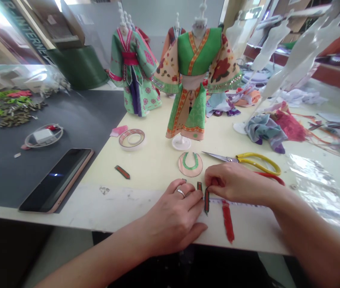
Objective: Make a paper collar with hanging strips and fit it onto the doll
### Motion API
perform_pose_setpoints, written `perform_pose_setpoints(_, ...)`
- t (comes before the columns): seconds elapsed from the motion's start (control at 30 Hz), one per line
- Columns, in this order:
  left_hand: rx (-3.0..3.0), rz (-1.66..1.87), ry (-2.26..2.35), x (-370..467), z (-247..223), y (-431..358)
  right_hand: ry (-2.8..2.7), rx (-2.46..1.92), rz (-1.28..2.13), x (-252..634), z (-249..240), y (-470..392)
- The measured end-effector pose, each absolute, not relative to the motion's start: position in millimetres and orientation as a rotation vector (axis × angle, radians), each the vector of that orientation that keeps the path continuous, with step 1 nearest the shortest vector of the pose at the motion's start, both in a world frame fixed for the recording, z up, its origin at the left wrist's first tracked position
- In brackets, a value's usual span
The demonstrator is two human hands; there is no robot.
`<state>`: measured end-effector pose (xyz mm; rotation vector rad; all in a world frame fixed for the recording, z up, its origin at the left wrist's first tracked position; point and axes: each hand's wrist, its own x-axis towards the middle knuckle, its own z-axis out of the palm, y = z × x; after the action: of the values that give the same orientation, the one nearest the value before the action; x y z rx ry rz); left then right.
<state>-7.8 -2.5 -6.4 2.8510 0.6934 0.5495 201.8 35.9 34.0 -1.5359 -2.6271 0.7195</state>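
My left hand [182, 212] lies palm down near the table's front edge, a ring on one finger, its bent fingers pressed together on the pale surface. Beside its fingertips sits a short dark-edged strip [199, 187]. My right hand [233, 182] pinches the top of a narrow green-and-red strip [207, 201] with a pointed lower end. A red strip [228, 222] lies to the right, by a partly covered ruler [249, 205]. Above my hands is a round peach piece [182, 165] with a green U-shaped band. Another pointed strip [122, 172] rests farther left.
Yellow-handled scissors [258, 161] lie just behind my right hand. A dressed doll form [200, 52] stands behind, another [134, 72] to its left. A tape roll [132, 139] and a phone [57, 180] are at left, fabric scraps [266, 132] and plastic bags [317, 188] at right.
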Motion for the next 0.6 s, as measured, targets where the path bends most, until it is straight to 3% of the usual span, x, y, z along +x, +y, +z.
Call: perform_pose_setpoints(0.6,2.8,0.413,0.714,-6.4,-1.8,-1.6,-2.543,-1.564,0.804,202.8,31.2,38.3)
